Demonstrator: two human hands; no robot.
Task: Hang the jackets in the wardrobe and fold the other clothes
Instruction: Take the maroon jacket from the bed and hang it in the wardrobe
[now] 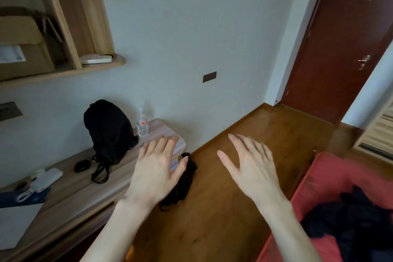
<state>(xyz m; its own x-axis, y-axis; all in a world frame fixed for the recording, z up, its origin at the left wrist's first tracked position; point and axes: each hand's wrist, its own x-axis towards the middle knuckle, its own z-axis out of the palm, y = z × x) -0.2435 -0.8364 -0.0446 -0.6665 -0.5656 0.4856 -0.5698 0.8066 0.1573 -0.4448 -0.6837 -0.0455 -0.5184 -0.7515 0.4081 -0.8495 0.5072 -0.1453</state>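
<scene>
Two empty hands, left hand [156, 168], right hand [249, 168], fingers spread, dark clothes [350, 215] lower right.

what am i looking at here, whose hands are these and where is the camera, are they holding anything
There is no machine here. A person wears one wide-angle camera on the head, looking forward and down, so the two arms reaching in from the bottom are their own.

The left hand and the right hand are both held out in the air with fingers spread. Neither holds anything.

On the left is a wooden desk with a black backpack, a water bottle and some small items. On the right is a red bed cover with a heap of dark clothes lying on it, probably what is to be hung or folded. Something dark also lies on the floor by the desk. A brown door stands at the back.
</scene>
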